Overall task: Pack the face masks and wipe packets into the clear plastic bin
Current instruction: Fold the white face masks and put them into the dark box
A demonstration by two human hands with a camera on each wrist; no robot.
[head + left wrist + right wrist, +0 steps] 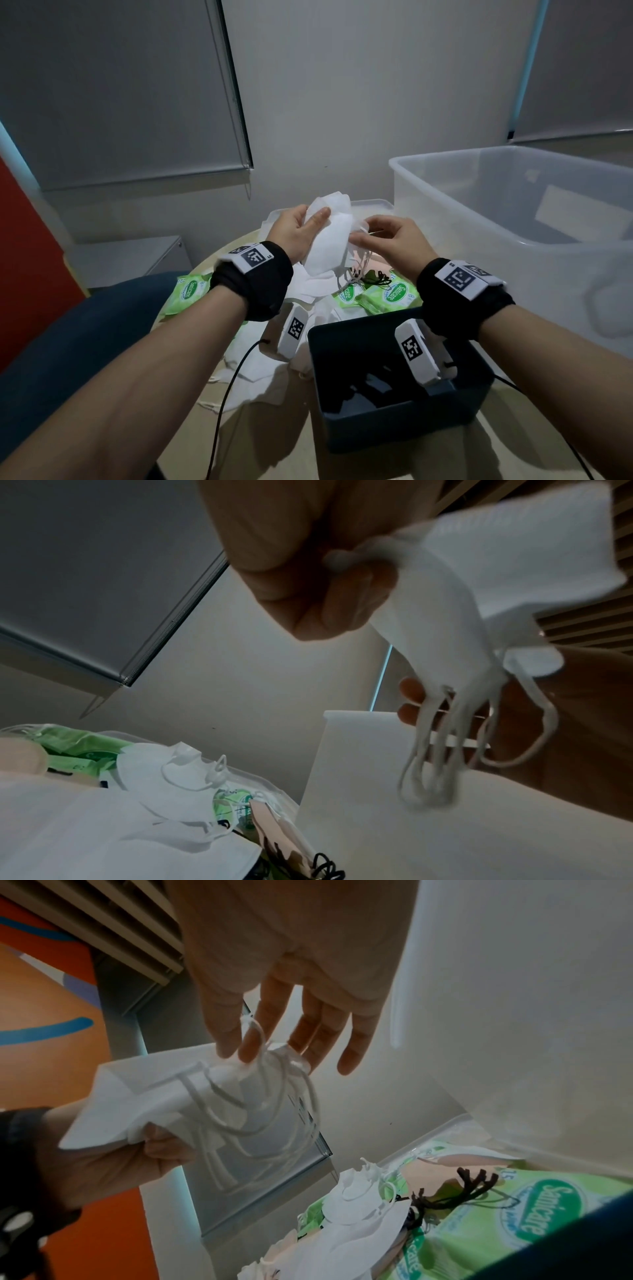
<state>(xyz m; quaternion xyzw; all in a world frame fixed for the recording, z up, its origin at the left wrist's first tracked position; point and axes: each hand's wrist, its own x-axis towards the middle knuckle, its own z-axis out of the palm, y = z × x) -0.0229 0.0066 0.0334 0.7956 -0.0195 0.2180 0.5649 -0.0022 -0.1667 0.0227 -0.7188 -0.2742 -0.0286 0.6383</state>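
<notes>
Both forearms are extended forward, bare, wrists wrapped in black bands with white marker tags. The left hand (pixel 296 233) is raised at centre, palm turned right, fingers and thumb curled round a bunch of white face masks (pixel 329 240); the thumb is laid across the front. The right hand (pixel 394 236) is held just right of it at the same height, the ear loops (pixel 274 1096) pinched between thumb and forefinger (pixel 253 1039); the other fingers are left loosely extended.
</notes>
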